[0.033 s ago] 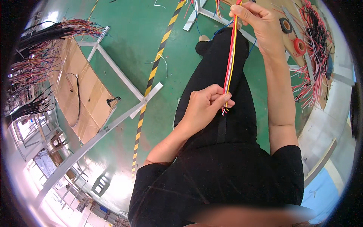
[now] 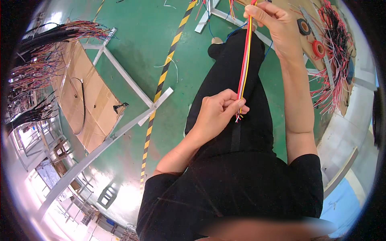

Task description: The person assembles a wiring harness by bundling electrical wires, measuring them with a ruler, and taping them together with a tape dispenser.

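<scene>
The wires [image 2: 244, 68], a slim bundle of red, white and yellow, run nearly straight between the hands, above the person's dark trousers [image 2: 217, 88]; the left hand [image 2: 220, 110] pinches them near their lower ends between thumb and fingers, with short tips poking out below; the right hand [image 2: 275, 20] grips them higher up, thumb against the bundle, close to the top edge of the view; green floor [image 2: 177, 132] lies to the left of the legs, crossed by a striped line [image 2: 163, 76], and reaches to the metal frame [image 2: 124, 73] beside a brown board [image 2: 92, 108]; on the right, the bench [image 2: 309, 41] comes near the right forearm, bearing a black roll [image 2: 301, 29], a red roll [image 2: 315, 46] and a heap of wires [image 2: 337, 40]; the bundle's upper end is cut off by the top edge; the left fingertips partly cover the wires, and overlapping strands are hard to count; the right hand's curled fingers are partly hidden; the far left and right rims bend and fade into black.
</scene>
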`<action>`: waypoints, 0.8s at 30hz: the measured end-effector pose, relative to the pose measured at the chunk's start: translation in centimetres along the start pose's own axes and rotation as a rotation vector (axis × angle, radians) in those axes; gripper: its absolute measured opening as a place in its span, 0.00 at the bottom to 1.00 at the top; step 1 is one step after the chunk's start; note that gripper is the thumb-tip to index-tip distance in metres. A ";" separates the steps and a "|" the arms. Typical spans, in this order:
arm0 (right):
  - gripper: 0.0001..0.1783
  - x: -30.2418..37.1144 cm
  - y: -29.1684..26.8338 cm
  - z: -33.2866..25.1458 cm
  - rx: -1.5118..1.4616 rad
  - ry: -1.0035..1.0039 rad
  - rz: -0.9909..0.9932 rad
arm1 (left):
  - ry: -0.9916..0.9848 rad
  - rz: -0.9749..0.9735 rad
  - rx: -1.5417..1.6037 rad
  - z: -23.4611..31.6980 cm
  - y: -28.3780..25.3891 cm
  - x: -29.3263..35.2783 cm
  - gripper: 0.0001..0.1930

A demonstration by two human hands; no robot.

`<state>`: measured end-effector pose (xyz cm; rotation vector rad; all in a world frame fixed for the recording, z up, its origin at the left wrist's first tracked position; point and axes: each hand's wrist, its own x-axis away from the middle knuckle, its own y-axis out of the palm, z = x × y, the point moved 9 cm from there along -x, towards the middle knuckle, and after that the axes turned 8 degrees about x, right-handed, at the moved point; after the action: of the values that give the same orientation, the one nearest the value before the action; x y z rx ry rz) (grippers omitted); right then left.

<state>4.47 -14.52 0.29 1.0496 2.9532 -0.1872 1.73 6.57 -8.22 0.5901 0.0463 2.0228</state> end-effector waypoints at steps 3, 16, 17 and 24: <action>0.08 0.0 -0.4 0.1 0.024 0.026 0.015 | 0.020 0.005 -0.030 0.2 0.1 -0.2 0.09; 0.11 0.0 0.4 0.5 0.144 -0.067 -0.032 | 0.167 -0.049 0.053 1.5 0.6 -2.1 0.11; 0.10 0.7 1.2 -0.2 0.181 -0.089 -0.057 | 0.188 -0.060 -0.025 3.1 0.2 -2.7 0.14; 0.09 2.5 3.0 -2.2 0.158 -0.141 -0.083 | 0.329 -0.020 0.239 10.1 -0.7 -5.3 0.16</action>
<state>4.52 -10.40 2.03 0.8862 2.8948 -0.4817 8.64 0.39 -1.53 0.3952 0.4949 2.0917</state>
